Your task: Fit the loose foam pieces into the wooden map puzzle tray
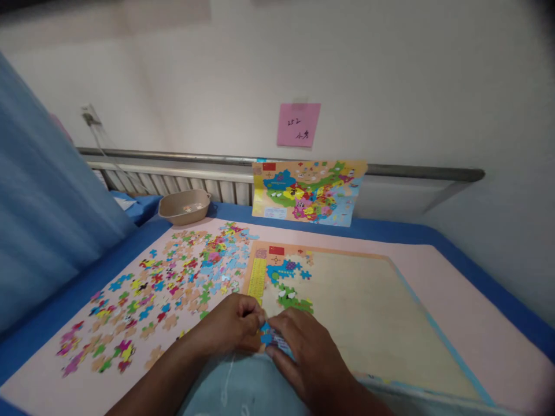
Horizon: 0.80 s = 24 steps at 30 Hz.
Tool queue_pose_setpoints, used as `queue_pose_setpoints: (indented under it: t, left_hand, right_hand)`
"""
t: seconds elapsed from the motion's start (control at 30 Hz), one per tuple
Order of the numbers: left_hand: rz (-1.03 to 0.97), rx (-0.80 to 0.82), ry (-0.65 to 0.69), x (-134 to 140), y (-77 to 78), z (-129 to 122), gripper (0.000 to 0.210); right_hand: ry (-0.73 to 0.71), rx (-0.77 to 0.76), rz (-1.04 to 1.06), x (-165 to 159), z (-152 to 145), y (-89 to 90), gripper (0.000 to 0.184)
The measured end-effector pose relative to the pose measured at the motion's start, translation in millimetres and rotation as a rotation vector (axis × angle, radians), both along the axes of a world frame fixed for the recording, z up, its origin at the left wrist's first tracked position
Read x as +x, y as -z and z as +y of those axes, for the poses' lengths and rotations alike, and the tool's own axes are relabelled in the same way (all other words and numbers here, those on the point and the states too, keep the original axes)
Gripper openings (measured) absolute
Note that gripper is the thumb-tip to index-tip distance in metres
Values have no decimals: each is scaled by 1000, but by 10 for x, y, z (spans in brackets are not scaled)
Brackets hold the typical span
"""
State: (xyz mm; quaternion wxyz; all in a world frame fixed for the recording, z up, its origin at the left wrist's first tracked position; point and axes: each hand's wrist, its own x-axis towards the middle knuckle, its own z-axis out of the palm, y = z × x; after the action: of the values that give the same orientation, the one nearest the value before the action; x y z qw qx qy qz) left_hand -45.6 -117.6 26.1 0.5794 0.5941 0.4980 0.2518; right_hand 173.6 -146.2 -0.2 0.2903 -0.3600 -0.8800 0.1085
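My left hand (238,323) is closed in a pinch at the lower left corner of the puzzle board (368,312); what its fingertips hold is hidden. Opposite it, my right hand (303,349) bends over the same corner, thumb and forefinger closed around a blue puzzle piece (266,335). Joined pieces run along the board's left side: a yellow strip (258,277), a red flag piece (276,251), a blue section (284,270) and a green section (292,297). Bare beige backing shows over most of the board.
Loose puzzle pieces (165,289) lie scattered left of the board on a pink sheet (433,260). A tan basin (184,208) stands at the far left. A printed map picture (307,193) leans upright at the back. A blue curtain (43,190) hangs at left.
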Motion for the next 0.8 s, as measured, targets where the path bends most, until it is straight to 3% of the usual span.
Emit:
queue_pose_setpoints:
  t: [0.2,0.43,0.57,0.8]
  left_hand:
    - [27,-1,91,2,77,-14,35]
    - [44,12,114,23,51,-19,30]
    - [16,-57,144,16,55,-35,27]
    - [-53,-102,133,26,60,-44,37]
  right_hand:
    - [1,-12,-55,4,-50,-26,43]
    - [0,6,-78,12,-37,3,39]
    - [-26,-57,-88,39,-21,-47,25]
    - [-2,61,-32,-14,-57,-42,26]
